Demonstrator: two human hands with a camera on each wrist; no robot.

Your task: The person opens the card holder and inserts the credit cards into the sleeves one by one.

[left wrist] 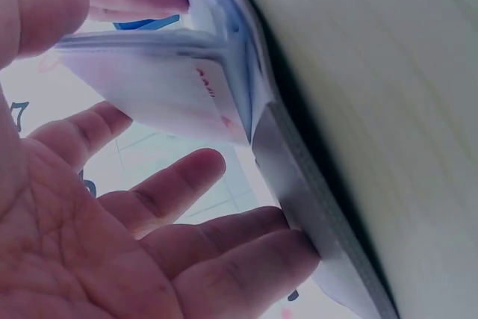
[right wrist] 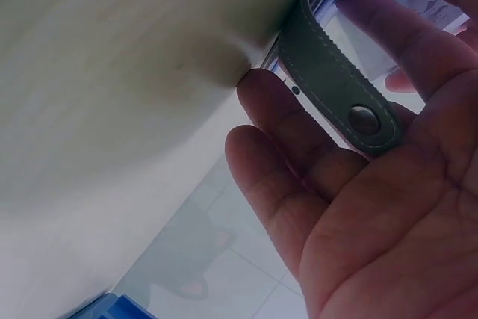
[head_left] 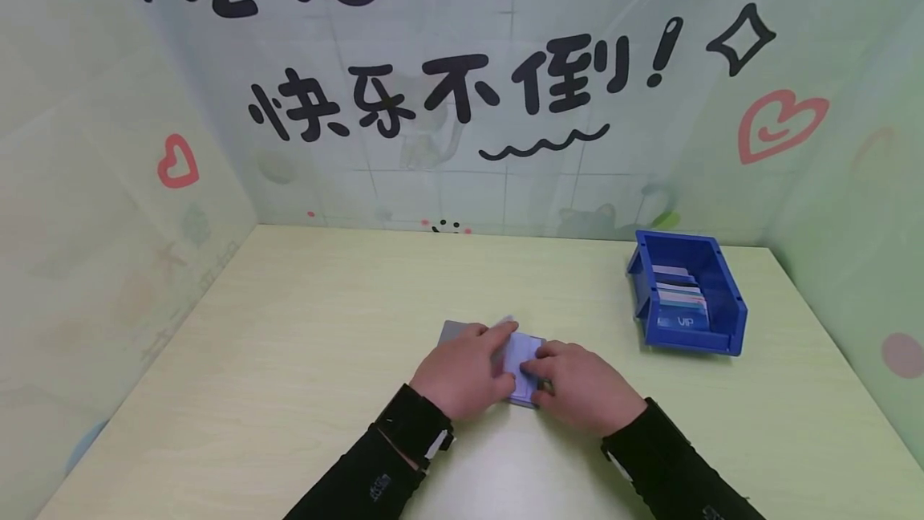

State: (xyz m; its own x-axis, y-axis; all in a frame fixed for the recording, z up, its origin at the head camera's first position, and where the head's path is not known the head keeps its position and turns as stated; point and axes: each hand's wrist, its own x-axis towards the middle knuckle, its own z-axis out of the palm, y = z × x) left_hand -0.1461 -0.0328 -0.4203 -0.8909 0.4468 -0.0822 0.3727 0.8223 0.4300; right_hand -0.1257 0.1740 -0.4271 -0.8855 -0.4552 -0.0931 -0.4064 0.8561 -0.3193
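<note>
Left hand (head_left: 462,374) pinching one clear leaf (left wrist: 149,84) of my card holder (head_left: 514,347), which lies left of the blue bin (head_left: 686,339) and nearer me; my right hand (head_left: 583,387) rests on the holder's bin-side edge, fingers loosely extended.
I judge the holder light, its cover (left wrist: 291,162) stiffish, the leaves soft, slippery and best taken by their free edge. Only the left-wrist view shows a printed insert (left wrist: 213,84) inside the standing leaf; only the right-wrist view shows the strap (right wrist: 325,65) and its snap (right wrist: 364,119).
</note>
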